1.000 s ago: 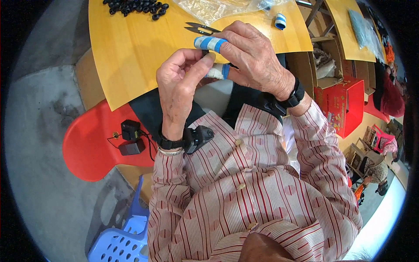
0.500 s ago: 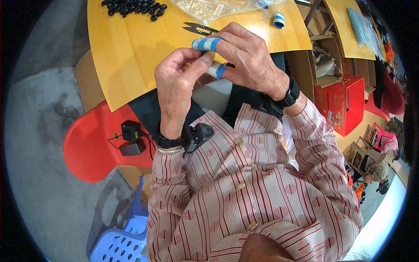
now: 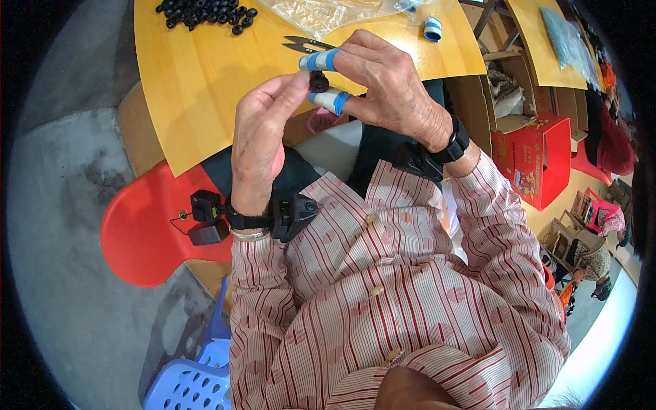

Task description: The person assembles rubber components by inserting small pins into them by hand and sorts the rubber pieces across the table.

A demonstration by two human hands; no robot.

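- right hand: thumb and first finger wrapped in blue-and-white tape, spread narrow, one on each side of a small black part. part held between the two taped tips.
- left hand: thumb and first finger closed together, tips right at the left side of that same part. can't tell if they pinch the part itself or something thin on it.
- part location: between both hands, in front of the near edge of the yellow table as seen from above. round, dark, hole visible in its face.
- snips: on the table just beyond the right first finger, blades pointing left, handle end partly hidden by the hand.
- pile of black parts: far left of the table, similar look to the held one, a few loose at the pile's right side.
- clear plastic bag: far edge, right of the pile, crumpled.
- tape roll: blue and white, right of the bag, well apart from the snips.
- both wrists: black straps. left one also has a thin bracelet just below the strap.
- left of the person: red chair with a black adapter on it.
- right of the table: open cardboard box, red box near it.
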